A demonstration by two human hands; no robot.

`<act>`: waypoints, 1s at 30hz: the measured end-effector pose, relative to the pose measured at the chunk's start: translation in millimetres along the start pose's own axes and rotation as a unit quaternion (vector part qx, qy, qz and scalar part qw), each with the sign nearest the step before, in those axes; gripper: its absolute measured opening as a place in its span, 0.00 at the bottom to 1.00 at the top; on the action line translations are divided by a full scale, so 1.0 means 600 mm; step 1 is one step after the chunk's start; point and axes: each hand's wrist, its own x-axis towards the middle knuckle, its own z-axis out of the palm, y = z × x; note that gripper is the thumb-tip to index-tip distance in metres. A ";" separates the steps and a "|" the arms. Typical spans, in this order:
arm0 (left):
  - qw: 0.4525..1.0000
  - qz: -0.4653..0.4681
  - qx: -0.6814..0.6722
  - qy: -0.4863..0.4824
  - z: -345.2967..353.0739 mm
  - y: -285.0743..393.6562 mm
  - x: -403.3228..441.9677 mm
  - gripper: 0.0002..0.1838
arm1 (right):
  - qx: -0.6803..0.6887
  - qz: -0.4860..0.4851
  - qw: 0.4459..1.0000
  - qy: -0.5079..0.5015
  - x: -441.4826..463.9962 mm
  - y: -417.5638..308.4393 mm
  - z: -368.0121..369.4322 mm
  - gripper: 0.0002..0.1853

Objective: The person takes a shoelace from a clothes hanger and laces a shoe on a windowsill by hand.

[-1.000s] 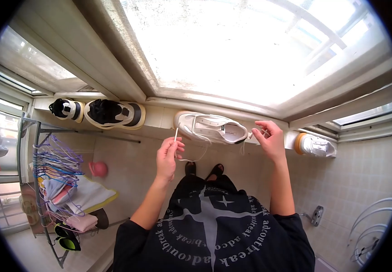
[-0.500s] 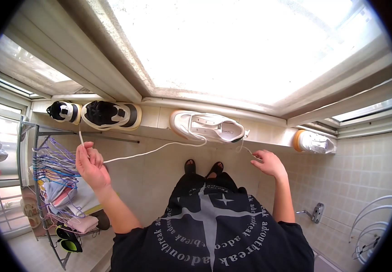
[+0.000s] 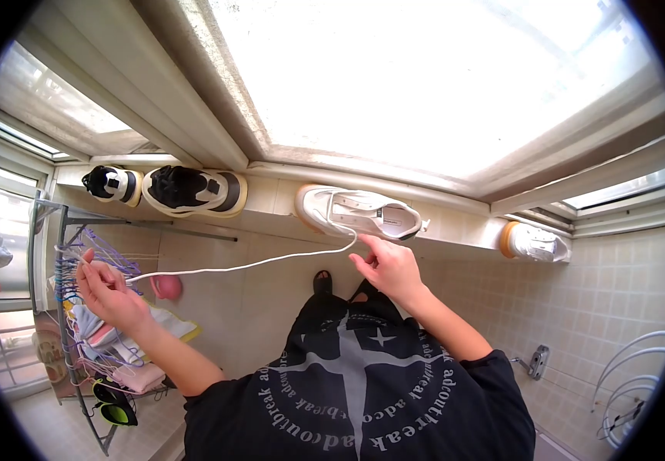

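Note:
A white lace-up sneaker [image 3: 319,206] lies on the tiled ledge below the window, its opening toward me and its laces partly loose. One long white shoelace [image 3: 271,260] runs from the shoe out to the left, nearly taut. My left hand [image 3: 113,296] is closed on that shoelace near the drying rack, far from the shoe. Beside the near edge of the sneaker, my right hand [image 3: 389,267] has its index fingertip at the lace, with thumb and index apart. Its other fingers are curled.
Black-and-white sneakers [image 3: 194,192] stand left on the ledge, and another white shoe [image 3: 534,242] stands right. A metal rack [image 3: 63,230] with hangers and cloths is at left. A pink round object [image 3: 166,286] is beside it. White hoops [image 3: 617,384] are at lower right.
My left hand has moved farther left and down, drawing the shoelace out with it. From the right, my right hand has come left to the lace in front of the shoe.

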 end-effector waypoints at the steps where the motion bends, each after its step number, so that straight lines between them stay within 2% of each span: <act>1: 1.000 -0.014 -0.022 -0.007 0.003 -0.005 -0.007 0.15 | -0.028 -0.010 0.999 0.020 0.008 0.003 0.020 0.15; 3: 0.996 -0.058 -0.057 -0.033 0.017 -0.010 -0.030 0.14 | -0.084 -0.029 0.994 0.059 0.018 0.013 0.052 0.14; 5: 0.987 -0.118 -0.079 -0.070 0.042 -0.012 -0.059 0.13 | -0.097 -0.005 0.993 0.074 0.024 0.017 0.062 0.12; 9: 0.939 -0.177 -0.111 -0.273 0.064 -0.060 -0.114 0.13 | -0.078 0.029 0.990 0.117 0.031 0.007 0.071 0.09; 15: 0.908 -0.232 -0.040 -0.346 0.141 -0.090 -0.207 0.10 | -0.129 0.063 0.983 0.118 0.020 0.005 0.071 0.07; 18: 0.884 -0.270 -0.071 -0.375 0.168 -0.093 -0.228 0.07 | -0.070 0.048 0.987 0.135 0.025 0.008 0.075 0.06; 21: 0.880 -0.257 -0.056 -0.395 0.181 -0.108 -0.241 0.05 | -0.042 0.072 0.989 0.122 0.025 -0.017 0.070 0.05; 23: 0.891 -0.243 -0.041 -0.381 0.196 -0.124 -0.257 0.04 | -0.054 0.026 0.991 0.118 0.031 -0.029 0.084 0.05; 26: 0.897 -0.160 0.056 -0.408 0.223 -0.131 -0.278 0.04 | -0.094 -0.026 0.990 0.100 0.038 -0.036 0.092 0.07; 28: 0.892 -0.158 0.109 -0.410 0.244 -0.124 -0.289 0.04 | -0.128 -0.054 0.987 0.082 0.043 -0.040 0.092 0.08; 30: 0.899 -0.119 0.127 -0.403 0.253 -0.155 -0.308 0.05 | -0.163 -0.085 0.974 0.134 0.059 -0.039 0.064 0.08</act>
